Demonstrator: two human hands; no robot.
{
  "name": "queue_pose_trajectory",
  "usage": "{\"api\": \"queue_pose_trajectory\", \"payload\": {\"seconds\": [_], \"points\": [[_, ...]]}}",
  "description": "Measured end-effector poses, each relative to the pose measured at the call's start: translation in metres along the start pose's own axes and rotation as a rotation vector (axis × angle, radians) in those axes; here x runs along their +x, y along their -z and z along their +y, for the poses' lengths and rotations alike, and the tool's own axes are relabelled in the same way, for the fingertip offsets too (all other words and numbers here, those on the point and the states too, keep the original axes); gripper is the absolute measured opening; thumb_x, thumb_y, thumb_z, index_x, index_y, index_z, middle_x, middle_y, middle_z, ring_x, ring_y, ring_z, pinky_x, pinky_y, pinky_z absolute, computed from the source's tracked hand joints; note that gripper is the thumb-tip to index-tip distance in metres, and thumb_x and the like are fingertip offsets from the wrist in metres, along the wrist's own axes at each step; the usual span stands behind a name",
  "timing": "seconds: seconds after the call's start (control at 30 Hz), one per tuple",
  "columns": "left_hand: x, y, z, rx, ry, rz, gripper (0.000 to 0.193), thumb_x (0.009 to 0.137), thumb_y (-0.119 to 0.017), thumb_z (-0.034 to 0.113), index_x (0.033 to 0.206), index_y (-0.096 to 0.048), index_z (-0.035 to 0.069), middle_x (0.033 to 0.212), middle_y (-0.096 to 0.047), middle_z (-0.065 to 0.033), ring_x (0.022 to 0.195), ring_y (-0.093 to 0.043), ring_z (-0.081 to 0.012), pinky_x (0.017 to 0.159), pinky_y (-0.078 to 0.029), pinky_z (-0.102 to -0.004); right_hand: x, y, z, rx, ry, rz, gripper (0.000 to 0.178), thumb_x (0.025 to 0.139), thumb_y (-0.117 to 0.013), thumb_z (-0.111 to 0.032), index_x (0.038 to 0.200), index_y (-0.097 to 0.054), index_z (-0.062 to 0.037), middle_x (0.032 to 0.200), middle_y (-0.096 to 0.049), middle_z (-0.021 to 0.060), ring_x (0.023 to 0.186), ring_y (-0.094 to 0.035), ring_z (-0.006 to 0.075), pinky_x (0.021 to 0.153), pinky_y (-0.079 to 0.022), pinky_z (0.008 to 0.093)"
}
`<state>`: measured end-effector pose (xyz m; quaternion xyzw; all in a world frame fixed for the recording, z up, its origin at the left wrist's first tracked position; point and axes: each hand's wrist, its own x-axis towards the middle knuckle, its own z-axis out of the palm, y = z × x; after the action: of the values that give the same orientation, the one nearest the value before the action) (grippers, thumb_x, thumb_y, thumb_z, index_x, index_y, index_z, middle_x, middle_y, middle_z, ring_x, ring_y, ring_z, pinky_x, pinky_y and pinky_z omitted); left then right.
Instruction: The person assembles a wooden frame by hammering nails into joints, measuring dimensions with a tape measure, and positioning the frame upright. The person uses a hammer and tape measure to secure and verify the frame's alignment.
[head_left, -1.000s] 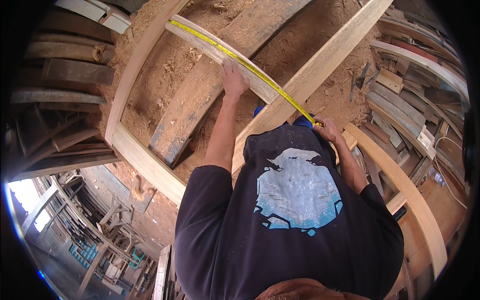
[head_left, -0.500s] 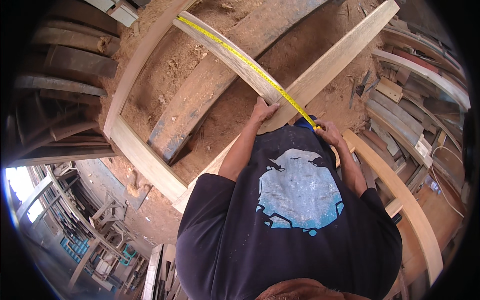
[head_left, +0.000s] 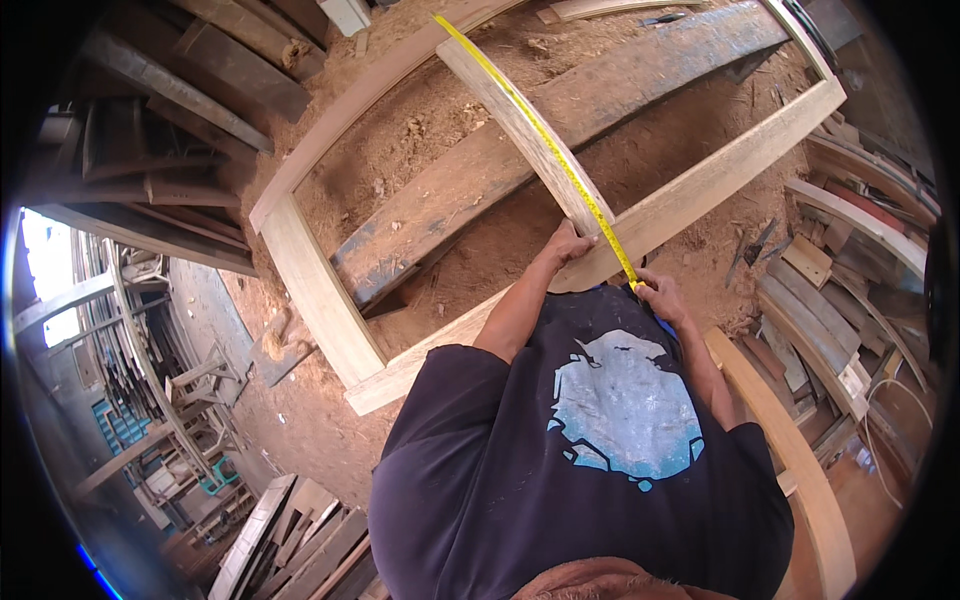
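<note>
A yellow tape measure blade (head_left: 545, 130) is stretched along a pale wooden crosspiece (head_left: 515, 120) of a large timber frame. Its far tip reaches past the crosspiece's end, over the frame's far rail (head_left: 345, 115). Close to my body, my right hand (head_left: 657, 292) is closed around the near end of the tape; the tape's case is mostly hidden. My left hand (head_left: 572, 243) grips the crosspiece's near end, where it meets the near rail (head_left: 720, 170), with the thumb beside the blade.
A thick dark plank (head_left: 450, 195) lies beneath the frame on sawdust-covered ground. Pliers-like tools (head_left: 748, 250) and stacked offcuts (head_left: 810, 315) are to the right. A curved timber piece (head_left: 790, 450) stands beside my right arm. Scrap boards (head_left: 310, 540) are piled at lower left.
The view has shifted, so the frame sits further right and lower. The tape's far tip, earlier at the crosspiece's end, now extends beyond it over the far rail. Both hands keep their holds.
</note>
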<state>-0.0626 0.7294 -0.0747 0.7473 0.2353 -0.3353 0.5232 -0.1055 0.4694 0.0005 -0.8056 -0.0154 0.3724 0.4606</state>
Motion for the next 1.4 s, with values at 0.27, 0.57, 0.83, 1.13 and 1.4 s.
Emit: {"api": "queue_pose_trajectory", "payload": {"seconds": [0.27,0.57,0.83,1.13,1.4], "points": [[0.03,0.028,-0.018,-0.04,-0.113,0.317,0.053,0.078,-0.071,0.027,0.118,-0.056,-0.006,0.099,-0.071,-0.0162,0.088,-0.068,-0.0205,0.078,-0.052,-0.0304,0.002,0.003,0.016,-0.115,0.084,0.037,0.034,0.08,-0.064,-0.014,0.111,-0.067,-0.0013,0.089,-0.069,0.0114,0.085,-0.064,0.0187,0.079,-0.049,0.0344],[-0.007,0.016,0.01,0.081,-0.061,0.215,0.069,0.079,-0.075,0.032,0.129,-0.049,-0.008,0.119,-0.065,-0.0226,0.111,-0.062,-0.0298,0.097,-0.047,-0.0356,-0.013,0.004,0.046,0.101,-0.015,0.079,0.032,0.083,-0.064,-0.016,0.11,-0.067,0.0023,0.085,-0.064,0.0031,0.078,-0.057,0.0117,0.071,-0.047,0.0289],[-0.021,0.003,0.021,0.01,-0.053,0.114,0.06,0.081,-0.076,0.029,0.122,-0.055,-0.01,0.116,-0.065,-0.0256,0.107,-0.064,-0.0318,0.089,-0.05,-0.0377,-0.021,0.025,0.035,0.123,-0.044,0.127,0.035,0.084,-0.065,-0.018,0.112,-0.067,0.0028,0.085,-0.067,0.005,0.077,-0.06,0.0124,0.069,-0.049,0.0293],[0.002,-0.011,-0.007,0.372,0.039,0.318,0.075,0.078,-0.072,0.043,0.132,-0.046,-0.003,0.121,-0.062,-0.0248,0.109,-0.061,-0.039,0.096,-0.047,-0.0481,-0.007,0.034,0.018,0.057,0.083,0.076,0.032,0.085,-0.064,-0.015,0.11,-0.067,0.004,0.085,-0.069,0.0072,0.076,-0.061,0.0122,0.069,-0.049,0.0285],[-0.09,-0.044,-0.034,-0.371,-0.317,0.283,0.047,0.089,-0.067,0.028,0.125,-0.053,0.001,0.097,-0.065,-0.0116,0.085,-0.063,-0.0183,0.074,-0.053,-0.0329,-0.015,0.009,0.005,0.036,0.058,-0.19,0.035,0.085,-0.063,-0.015,0.114,-0.066,0.0044,0.091,-0.068,0.0068,0.081,-0.061,0.0126,0.073,-0.049,0.028]]}}
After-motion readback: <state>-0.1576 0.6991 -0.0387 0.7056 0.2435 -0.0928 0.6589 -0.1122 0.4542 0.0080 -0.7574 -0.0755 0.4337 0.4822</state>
